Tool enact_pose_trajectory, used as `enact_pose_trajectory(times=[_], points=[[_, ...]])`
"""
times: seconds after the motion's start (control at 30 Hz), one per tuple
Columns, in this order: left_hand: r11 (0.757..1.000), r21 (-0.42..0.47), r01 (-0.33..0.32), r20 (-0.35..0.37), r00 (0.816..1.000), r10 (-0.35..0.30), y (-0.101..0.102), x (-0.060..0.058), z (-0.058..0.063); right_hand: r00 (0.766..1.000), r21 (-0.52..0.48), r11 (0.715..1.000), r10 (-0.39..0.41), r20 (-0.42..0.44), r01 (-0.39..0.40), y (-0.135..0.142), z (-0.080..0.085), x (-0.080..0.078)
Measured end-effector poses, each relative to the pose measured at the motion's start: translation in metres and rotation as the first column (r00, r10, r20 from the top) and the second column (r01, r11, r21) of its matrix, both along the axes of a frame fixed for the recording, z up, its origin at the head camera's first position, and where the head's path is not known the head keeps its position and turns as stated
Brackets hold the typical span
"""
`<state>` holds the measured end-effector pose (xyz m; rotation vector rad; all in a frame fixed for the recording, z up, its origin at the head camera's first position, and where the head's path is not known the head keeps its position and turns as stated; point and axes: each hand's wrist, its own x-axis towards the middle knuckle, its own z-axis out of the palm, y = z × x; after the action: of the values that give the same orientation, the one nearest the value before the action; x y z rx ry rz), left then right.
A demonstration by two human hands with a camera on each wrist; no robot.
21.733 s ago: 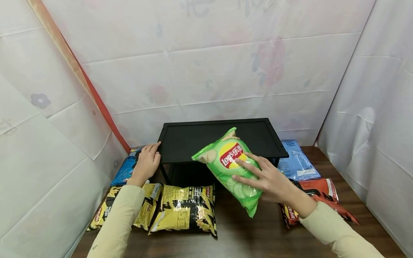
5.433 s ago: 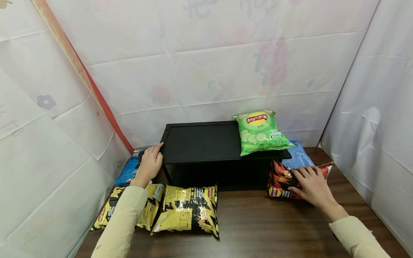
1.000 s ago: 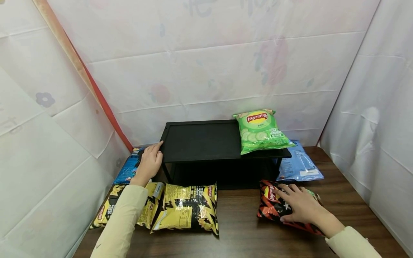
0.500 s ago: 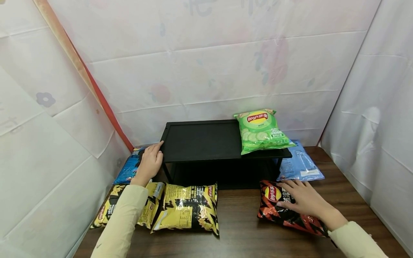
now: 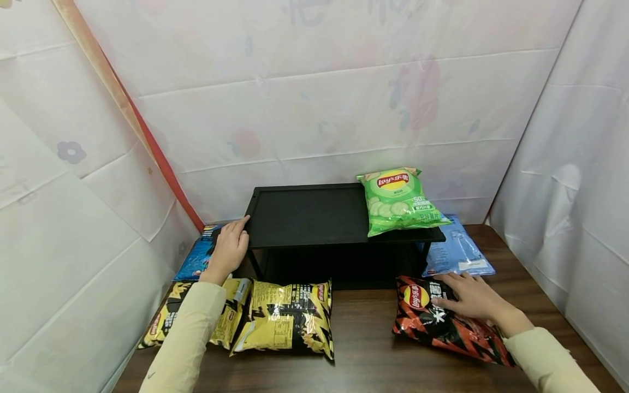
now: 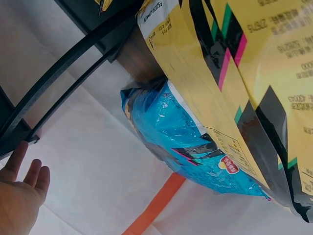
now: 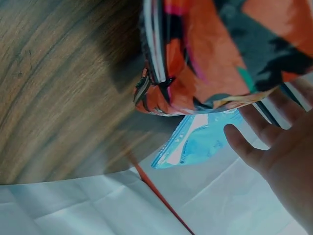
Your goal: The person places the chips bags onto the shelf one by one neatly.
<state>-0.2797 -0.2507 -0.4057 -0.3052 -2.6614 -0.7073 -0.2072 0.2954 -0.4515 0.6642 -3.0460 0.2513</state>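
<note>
My left hand [image 5: 227,248] rests on the left edge of a low black shelf [image 5: 304,215], its fingers straight. In the left wrist view, that hand's fingertips [image 6: 18,152] meet the frame's corner. At the front right, my right hand [image 5: 474,297] touches the far side of a red and black Lay's chip bag [image 5: 449,333] lying on the table. Seen from the right wrist, the thumb [image 7: 239,142] is extended and apart from the bag, while the other fingertips are partly hidden behind it. A green Lay's chip bag [image 5: 400,204] lies on the shelf's right end.
Several yellow and black chip bags [image 5: 285,322] lie at the front left. A blue bag [image 5: 194,259] sits left of the shelf, and a light blue bag [image 5: 457,248] right of it. White cloth [image 5: 314,93] encloses the wooden table [image 5: 363,349].
The green bag went from my right hand onto the shelf's right end. The red bag moved toward me and was turned; my right hand then slid right along it. My left hand stayed put.
</note>
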Motion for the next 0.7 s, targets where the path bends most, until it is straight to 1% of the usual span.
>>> enact_pose_trajectory(times=[0.17, 0.33, 0.4, 0.7], points=[[1.000, -0.004, -0.001, 0.003, 1.000, 0.001, 0.0004, 0.0008, 0.0000, 0.997, -0.022, 1.000, 0.013, 0.081, -0.012, 0.0021, -0.0031, -0.0032], [1.000, 0.000, 0.002, 0.010, 1.000, -0.002, 0.0004, 0.0010, -0.0001, 0.986, -0.042, 0.999, 0.020, 0.165, -0.013, 0.0016, -0.0047, -0.0038], [1.000, 0.000, 0.003, 0.009, 1.000, -0.003, 0.0006, 0.0012, 0.0001, 0.982, -0.054, 0.999, 0.012, 0.190, -0.002, 0.0018, -0.0055, -0.0042], [1.000, -0.004, 0.004, 0.004, 1.000, -0.004, 0.0008, 0.0022, 0.0007, 0.953, -0.111, 0.994, 0.015, 0.304, 0.020, 0.0027, -0.0084, -0.0071]])
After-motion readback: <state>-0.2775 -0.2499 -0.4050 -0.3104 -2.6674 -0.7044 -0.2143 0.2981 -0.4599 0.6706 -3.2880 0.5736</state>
